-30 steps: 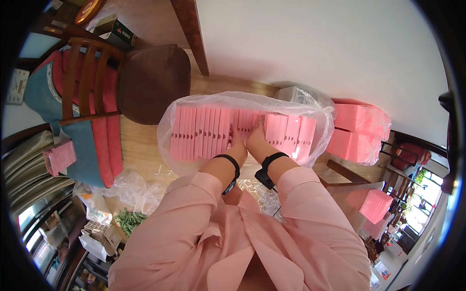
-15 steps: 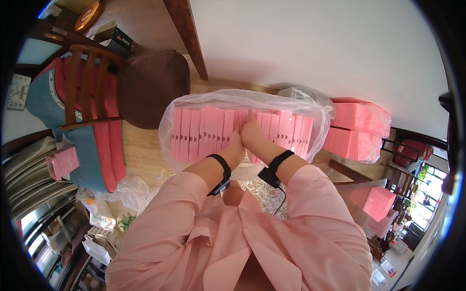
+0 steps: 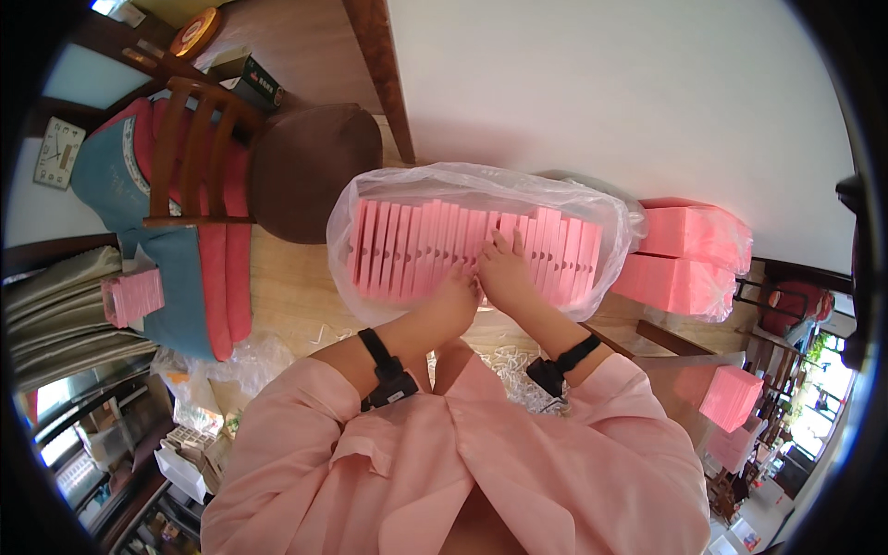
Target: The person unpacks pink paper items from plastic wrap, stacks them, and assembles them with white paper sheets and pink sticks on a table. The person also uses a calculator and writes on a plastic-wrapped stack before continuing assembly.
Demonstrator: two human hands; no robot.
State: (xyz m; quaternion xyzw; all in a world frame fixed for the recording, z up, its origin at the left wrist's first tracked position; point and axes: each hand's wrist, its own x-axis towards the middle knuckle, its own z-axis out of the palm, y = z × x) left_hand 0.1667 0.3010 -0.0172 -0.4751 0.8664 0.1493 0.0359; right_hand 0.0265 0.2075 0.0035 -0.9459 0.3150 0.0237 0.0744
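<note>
A long row of thin pink boxes stands on edge, packed side by side in a clear plastic bag on the floor ahead of me. Dark half-round notches show along the boxes. My left hand is at the near edge of the row, just left of my right hand, its fingers curled in; what they hold, if anything, is hidden. Touching the box tops right of the middle, my right hand has its fingers reaching forward and apart. Both wrists carry black straps with small devices.
Two stacks of wrapped pink boxes stand right of the bag. A brown-seated wooden chair is at the left, by a blue and red covered seat. White paper shreds lie near my knees. A white wall rises behind.
Both hands have drawn back toward me and parted slightly, from close together over the middle of the row. The right fingers have spread. The whole view has shifted a little.
</note>
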